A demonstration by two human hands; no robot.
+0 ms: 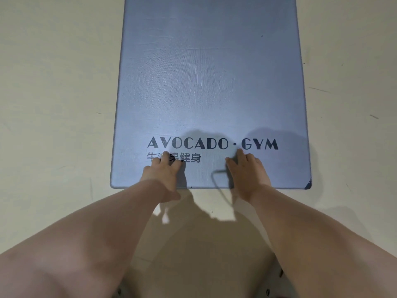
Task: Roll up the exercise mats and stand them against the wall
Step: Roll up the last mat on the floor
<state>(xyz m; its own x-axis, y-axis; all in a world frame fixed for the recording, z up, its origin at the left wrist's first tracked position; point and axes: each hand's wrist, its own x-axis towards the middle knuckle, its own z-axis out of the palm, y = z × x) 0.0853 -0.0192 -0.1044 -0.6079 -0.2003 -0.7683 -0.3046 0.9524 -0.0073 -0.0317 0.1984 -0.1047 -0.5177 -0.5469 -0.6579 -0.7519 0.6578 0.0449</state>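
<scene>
Mat: a grey-blue exercise mat [210, 82] lies fully flat on the pale floor [53, 104], running away from the person; no part of it is rolled yet
Near end: the short edge closest to the person is where both hands sit, which is the sensible end to start a roll from
Left hand: the left hand [162, 172] rests on top of the mat just inside that edge, its fingers [166, 157] laid forward over the small printed characters, holding nothing
Right hand: the right hand [247, 171] lies the same way, fingers [240, 154] spread flat just below the lettering [212, 144], nothing gripped
Why so placed: hands set apart, either side of the middle, likely so the edge turns over evenly and the roll stays straight
Worn corner: the near right corner [308, 184] looks chipped and dark
Stage: the very start, by my reading; lifting and curling the edge comes first, and a loose first turn would give a slack roll that stands badly
</scene>
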